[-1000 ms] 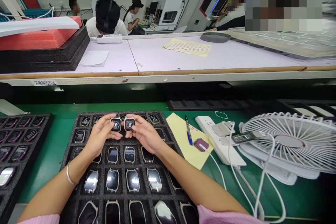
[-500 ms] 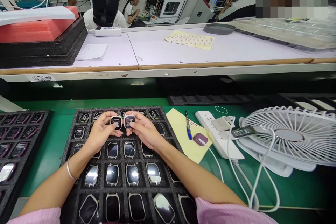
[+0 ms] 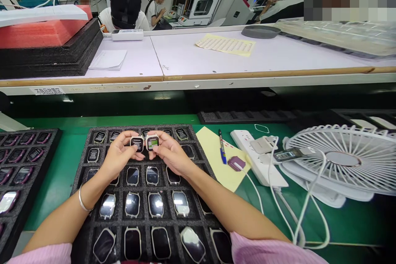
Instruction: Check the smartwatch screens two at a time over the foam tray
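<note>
Head view: 2 watch bodies held side by side over a foam tray.
The left hand (image 3: 119, 156) pinches the left watch (image 3: 137, 143) and the right hand (image 3: 169, 154) pinches the right watch (image 3: 152, 142), each grip closed on the case edges. Both watches have their long axis running away from the person, screens tilted up toward the camera, just beside each other. Each sits at the fingertips, beyond the palm. The right watch glows green; the left is dark, its marks too small to read. Fingers hide the case backs. The foam tray (image 3: 83, 164) on the green bench (image 3: 71, 148) lies beneath; forearms cover several pockets and its near edge is cut off.
</note>
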Available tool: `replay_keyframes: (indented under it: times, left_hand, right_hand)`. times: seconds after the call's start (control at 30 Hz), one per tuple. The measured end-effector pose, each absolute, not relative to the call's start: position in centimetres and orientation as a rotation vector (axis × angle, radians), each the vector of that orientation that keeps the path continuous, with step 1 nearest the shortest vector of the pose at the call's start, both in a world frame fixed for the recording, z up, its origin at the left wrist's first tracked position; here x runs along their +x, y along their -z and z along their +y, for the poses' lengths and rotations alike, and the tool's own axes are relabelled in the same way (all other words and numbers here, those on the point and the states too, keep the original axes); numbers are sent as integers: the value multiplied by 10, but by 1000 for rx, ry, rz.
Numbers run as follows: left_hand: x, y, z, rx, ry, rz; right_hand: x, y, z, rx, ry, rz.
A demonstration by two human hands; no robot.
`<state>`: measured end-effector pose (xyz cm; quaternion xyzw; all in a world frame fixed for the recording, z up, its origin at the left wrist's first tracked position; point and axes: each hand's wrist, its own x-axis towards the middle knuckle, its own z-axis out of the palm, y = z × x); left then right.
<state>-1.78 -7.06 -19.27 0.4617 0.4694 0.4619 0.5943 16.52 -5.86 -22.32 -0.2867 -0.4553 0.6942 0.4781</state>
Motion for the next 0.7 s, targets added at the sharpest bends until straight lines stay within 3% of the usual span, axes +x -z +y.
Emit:
replay_keyframes:
  times: [0.7]
  left_hand:
    - [-18,195,-71,1093,-1077,1088]
  right_hand:
    - [165,224,-59,-691,-1707,-1133]
